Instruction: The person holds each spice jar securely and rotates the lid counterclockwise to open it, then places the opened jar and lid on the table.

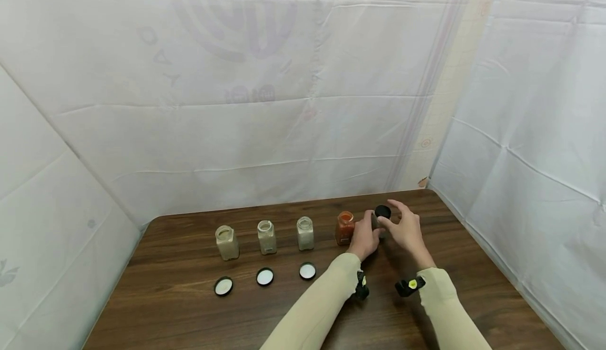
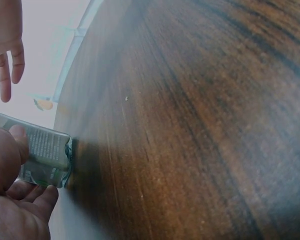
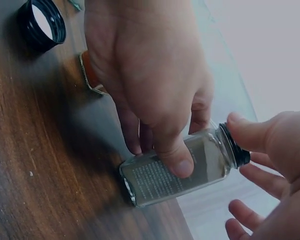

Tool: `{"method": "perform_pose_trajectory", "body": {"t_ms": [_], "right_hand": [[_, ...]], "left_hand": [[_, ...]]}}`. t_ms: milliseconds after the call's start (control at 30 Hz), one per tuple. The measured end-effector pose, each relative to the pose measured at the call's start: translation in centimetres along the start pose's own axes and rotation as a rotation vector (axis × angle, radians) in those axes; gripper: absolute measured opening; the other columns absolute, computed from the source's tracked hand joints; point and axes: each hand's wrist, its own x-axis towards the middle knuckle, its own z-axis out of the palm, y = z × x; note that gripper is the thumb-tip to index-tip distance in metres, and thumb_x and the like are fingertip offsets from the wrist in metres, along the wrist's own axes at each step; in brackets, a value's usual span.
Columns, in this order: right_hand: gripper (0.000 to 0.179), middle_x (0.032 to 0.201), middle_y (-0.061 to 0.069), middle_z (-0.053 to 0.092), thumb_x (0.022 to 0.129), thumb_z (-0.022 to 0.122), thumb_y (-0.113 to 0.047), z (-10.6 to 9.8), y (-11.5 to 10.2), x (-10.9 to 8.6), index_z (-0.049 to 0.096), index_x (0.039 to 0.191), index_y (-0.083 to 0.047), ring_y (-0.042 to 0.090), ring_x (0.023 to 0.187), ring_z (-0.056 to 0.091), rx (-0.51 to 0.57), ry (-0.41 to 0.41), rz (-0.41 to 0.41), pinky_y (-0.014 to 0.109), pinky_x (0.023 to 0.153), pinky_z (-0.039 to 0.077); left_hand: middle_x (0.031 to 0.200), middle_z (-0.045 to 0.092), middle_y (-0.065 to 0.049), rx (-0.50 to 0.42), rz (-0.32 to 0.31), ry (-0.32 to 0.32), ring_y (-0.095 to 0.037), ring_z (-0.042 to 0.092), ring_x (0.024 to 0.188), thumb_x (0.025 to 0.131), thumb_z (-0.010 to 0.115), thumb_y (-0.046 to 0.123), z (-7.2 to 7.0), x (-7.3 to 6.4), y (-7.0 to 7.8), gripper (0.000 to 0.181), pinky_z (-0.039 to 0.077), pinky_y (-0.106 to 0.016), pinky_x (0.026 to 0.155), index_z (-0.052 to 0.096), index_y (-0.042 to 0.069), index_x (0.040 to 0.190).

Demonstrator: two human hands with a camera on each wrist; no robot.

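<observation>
At the right end of the row, my left hand grips a clear glass jar with printed text on its side. Its black lid is on top. My right hand is at this lid, thumb on one side and fingertips at the other. In the right wrist view the jar holds a pale content and appears tilted by the camera. Left of my left hand stands an uncapped jar of red-orange spice. A black lid with a white inside lies near it, hidden in the head view.
Three uncapped glass jars, left, middle and right, stand farther left with pale contents. Black lids with white insides, left, middle and right, lie before them. White sheeting borders the wooden table.
</observation>
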Motion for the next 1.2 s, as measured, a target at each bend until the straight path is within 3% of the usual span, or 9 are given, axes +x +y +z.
{"method": "perform_pose_trajectory", "body": {"t_ms": [300, 467, 600, 700, 800, 933, 1200], "right_hand": [[0.054, 0.128, 0.028, 0.059, 0.091, 0.081, -0.021, 0.83, -0.38, 0.40, 0.061, 0.134, 0.004, 0.046, 0.115, 0.044, -0.032, 0.066, 0.023, 0.061, 0.101, 0.031], [0.049, 0.126, 0.027, 0.059, 0.092, 0.079, -0.020, 0.94, -0.42, 0.44, 0.063, 0.132, 0.003, 0.043, 0.109, 0.045, -0.059, 0.072, 0.019, 0.059, 0.094, 0.035], [0.046, 0.131, 0.028, 0.059, 0.096, 0.075, -0.017, 0.75, -0.37, 0.33, 0.061, 0.136, 0.002, 0.045, 0.100, 0.055, -0.051, 0.050, -0.014, 0.055, 0.087, 0.047], [0.046, 0.139, 0.031, 0.055, 0.098, 0.070, -0.013, 0.50, -0.32, 0.25, 0.058, 0.141, 0.001, 0.049, 0.106, 0.063, -0.014, 0.012, -0.026, 0.057, 0.087, 0.055], [0.047, 0.144, 0.032, 0.051, 0.100, 0.064, -0.010, 0.40, -0.21, 0.24, 0.054, 0.145, -0.001, 0.053, 0.119, 0.058, 0.016, -0.031, -0.019, 0.060, 0.092, 0.054], [0.049, 0.147, 0.032, 0.049, 0.101, 0.061, -0.009, 0.34, -0.19, 0.36, 0.051, 0.148, -0.002, 0.054, 0.123, 0.056, 0.020, -0.060, -0.015, 0.060, 0.092, 0.054], [0.054, 0.149, 0.028, 0.047, 0.100, 0.067, -0.016, 0.26, -0.52, 0.37, 0.049, 0.150, -0.004, 0.053, 0.127, 0.045, 0.017, -0.028, 0.013, 0.060, 0.094, 0.051]], "left_hand": [[0.120, 0.069, -0.017, -0.008, -0.007, -0.001, -0.028, 0.070, 0.104, 0.105, 0.060, 0.015, -0.06, -0.02, 0.10, 0.043, 0.057, -0.039, 0.092, 0.046, 0.006, 0.144], [0.122, 0.069, -0.019, -0.010, 0.003, 0.002, -0.030, 0.069, 0.105, 0.104, 0.059, 0.011, -0.26, -0.17, 0.26, 0.040, 0.057, -0.040, 0.091, 0.047, 0.005, 0.142], [0.123, 0.068, -0.019, 0.003, 0.002, 0.000, -0.030, 0.069, 0.105, 0.103, 0.057, 0.006, -0.30, -0.15, 0.28, 0.040, 0.057, -0.040, 0.091, 0.047, 0.006, 0.142], [0.120, 0.068, -0.018, 0.016, 0.011, 0.001, -0.029, 0.069, 0.102, 0.103, 0.057, 0.004, -0.24, 0.06, 0.20, 0.040, 0.057, -0.038, 0.089, 0.047, 0.006, 0.142], [0.118, 0.069, -0.017, 0.025, 0.018, -0.002, -0.028, 0.069, 0.097, 0.103, 0.056, 0.004, -0.18, 0.15, 0.04, 0.039, 0.057, -0.037, 0.086, 0.046, 0.006, 0.141], [0.116, 0.069, -0.016, 0.033, 0.019, 0.002, -0.026, 0.069, 0.094, 0.103, 0.056, 0.004, -0.19, 0.17, 0.05, 0.038, 0.057, -0.035, 0.084, 0.047, 0.007, 0.140], [0.107, 0.070, -0.014, 0.025, 0.030, 0.018, -0.023, 0.067, 0.086, 0.102, 0.061, 0.009, -0.11, 0.05, 0.05, 0.038, 0.057, -0.035, 0.081, 0.049, 0.007, 0.139]]}}
